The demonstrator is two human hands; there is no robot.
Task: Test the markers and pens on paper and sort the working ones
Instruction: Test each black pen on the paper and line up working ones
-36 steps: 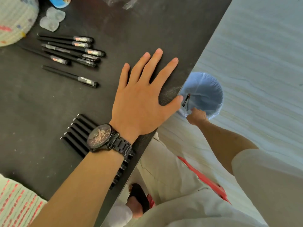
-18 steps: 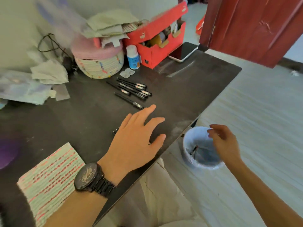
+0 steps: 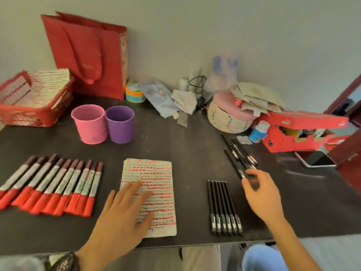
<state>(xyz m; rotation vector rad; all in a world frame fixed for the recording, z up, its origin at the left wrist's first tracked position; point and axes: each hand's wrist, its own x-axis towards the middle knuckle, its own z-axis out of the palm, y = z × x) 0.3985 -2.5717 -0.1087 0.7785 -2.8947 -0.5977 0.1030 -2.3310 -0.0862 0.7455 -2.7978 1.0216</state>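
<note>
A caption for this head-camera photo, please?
Left hand rests on scribbled paper; right hand reaches for a black pen.

No wording can be read anywhere: the pale labels on the black pens [image 3: 224, 208] near right, the white mark on the lid of the red box [image 3: 304, 119] far right, and the faint gold mark on the red bag [image 3: 88, 55] far left are all too blurred.

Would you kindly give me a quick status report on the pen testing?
Left hand flat on test paper. Right hand at nearest loose pen, hold unconfirmed. Nothing blocking the pen.
</note>
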